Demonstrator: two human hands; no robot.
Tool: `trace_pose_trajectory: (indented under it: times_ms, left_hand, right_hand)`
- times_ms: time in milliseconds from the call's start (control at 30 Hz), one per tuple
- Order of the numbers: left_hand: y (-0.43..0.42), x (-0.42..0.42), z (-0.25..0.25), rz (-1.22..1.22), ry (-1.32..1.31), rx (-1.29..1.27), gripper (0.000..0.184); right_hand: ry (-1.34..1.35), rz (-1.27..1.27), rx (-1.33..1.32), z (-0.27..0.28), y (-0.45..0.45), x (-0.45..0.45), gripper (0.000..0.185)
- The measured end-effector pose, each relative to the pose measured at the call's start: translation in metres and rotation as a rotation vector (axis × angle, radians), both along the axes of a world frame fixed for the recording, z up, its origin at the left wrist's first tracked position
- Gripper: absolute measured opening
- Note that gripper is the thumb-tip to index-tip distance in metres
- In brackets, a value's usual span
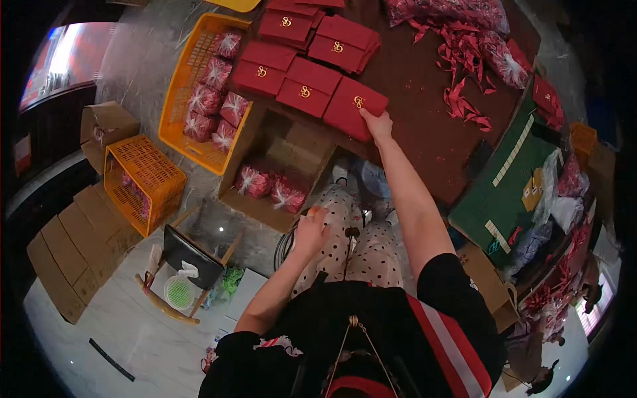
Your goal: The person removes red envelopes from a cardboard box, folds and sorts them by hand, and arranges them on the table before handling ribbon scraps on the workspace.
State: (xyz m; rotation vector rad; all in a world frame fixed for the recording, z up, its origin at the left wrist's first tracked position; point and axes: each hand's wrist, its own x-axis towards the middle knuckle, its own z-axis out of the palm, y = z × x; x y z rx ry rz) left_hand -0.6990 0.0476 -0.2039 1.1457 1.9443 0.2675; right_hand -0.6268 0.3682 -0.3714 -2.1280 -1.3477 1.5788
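Observation:
My right hand reaches out to the table edge and grips the near right corner of a red pouch with a gold emblem. The thumb lies on top; the other fingers are partly hidden. Beside that pouch, more red pouches lie in stacked rows, with their gold emblems facing up. My left hand is held above my left thigh, apart from the table. Its fingers are curled in, and I see nothing in them.
The brown table carries loose red ribbons and a plastic bag at the far right. Below its left side, a cardboard box and a yellow crate hold bagged red bundles. A chair stands left; a green board stands right.

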Motion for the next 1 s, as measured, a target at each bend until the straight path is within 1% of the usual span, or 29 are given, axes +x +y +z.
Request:
trace_pose_trajectory:
  times_ms: [33, 100, 133, 200, 267, 333, 367, 433, 467, 533, 567, 600, 633, 667, 700, 733, 767, 833, 900, 933, 1000]
  left_hand:
    - [0.002, 0.002, -0.001, -0.003, 0.001, 0.001, 0.045]
    - [0.003, 0.005, -0.005, 0.007, -0.012, 0.054, 0.045]
    - [0.002, 0.004, -0.008, -0.018, -0.027, 0.079, 0.045]
    - [0.000, 0.005, -0.010, -0.042, -0.018, 0.086, 0.045]
    - [-0.002, 0.008, -0.009, -0.063, -0.017, 0.095, 0.045]
    - [0.001, 0.011, -0.007, -0.125, 0.001, 0.038, 0.044]
    - [-0.001, 0.013, -0.012, -0.135, -0.005, 0.083, 0.044]
    - [0.006, 0.018, -0.014, -0.240, 0.009, 0.036, 0.043]
    - [0.008, 0.024, -0.009, -0.259, 0.014, 0.045, 0.043]
    - [0.013, 0.037, -0.010, -0.338, 0.055, 0.089, 0.041]
    - [0.014, 0.044, -0.010, -0.363, 0.058, 0.148, 0.041]
    - [0.018, 0.057, -0.005, -0.410, 0.095, 0.094, 0.041]
    - [0.022, 0.071, 0.000, -0.461, 0.133, 0.040, 0.041]
    - [0.022, 0.084, 0.001, -0.469, 0.122, 0.085, 0.043]
    - [0.021, 0.100, 0.009, -0.502, 0.144, 0.106, 0.043]
    - [0.019, 0.120, 0.016, -0.547, 0.156, 0.126, 0.043]
    - [0.017, 0.139, 0.015, -0.583, 0.140, 0.084, 0.042]
    - [0.011, 0.186, 0.025, -0.690, 0.156, 0.109, 0.043]
    - [0.000, 0.249, 0.043, -0.761, 0.164, 0.052, 0.044]
    - [-0.005, 0.283, 0.056, -0.775, 0.069, 0.054, 0.043]
    - [-0.025, 0.350, 0.047, -0.925, -0.068, 0.231, 0.040]
  right_hand:
    - [0.001, -0.003, 0.001, 0.000, 0.001, 0.002, 0.081]
    - [0.102, 0.068, -0.006, -0.003, 0.002, 0.012, 0.091]
    - [0.104, 0.062, -0.008, -0.007, -0.002, 0.015, 0.091]
    - [-0.033, -0.121, 0.205, -0.016, -0.011, 0.021, 0.075]
    - [0.074, -0.110, 0.060, -0.021, -0.015, 0.048, 0.078]
    - [0.192, -0.331, 0.105, -0.004, -0.038, 0.077, 0.069]
    - [0.188, -0.350, 0.114, 0.007, -0.049, 0.095, 0.069]
    - [0.348, -0.460, -0.175, 0.032, -0.078, 0.133, 0.045]
    - [0.441, -0.476, -0.235, 0.041, -0.094, 0.155, 0.038]
    - [0.361, -0.476, -0.206, 0.055, -0.136, 0.197, 0.031]
    - [0.389, -0.451, -0.246, 0.048, -0.160, 0.223, 0.029]
    - [0.420, -0.428, -0.282, 0.043, -0.182, 0.251, 0.027]
    - [0.423, -0.447, -0.313, 0.054, -0.204, 0.270, 0.026]
    - [0.424, -0.471, -0.342, 0.064, -0.227, 0.290, 0.025]
    - [0.435, -0.450, -0.369, 0.089, -0.244, 0.308, 0.027]
    - [0.447, -0.434, -0.341, 0.097, -0.265, 0.328, 0.029]
    - [0.452, -0.428, -0.317, 0.105, -0.291, 0.349, 0.031]
    - [0.608, -0.432, -0.289, 0.131, -0.334, 0.391, 0.034]
    - [0.599, -0.383, -0.202, 0.186, -0.373, 0.440, 0.035]
    - [0.576, -0.356, -0.135, 0.222, -0.394, 0.464, 0.038]
    - [0.519, -0.338, 0.129, 0.245, -0.446, 0.522, 0.039]
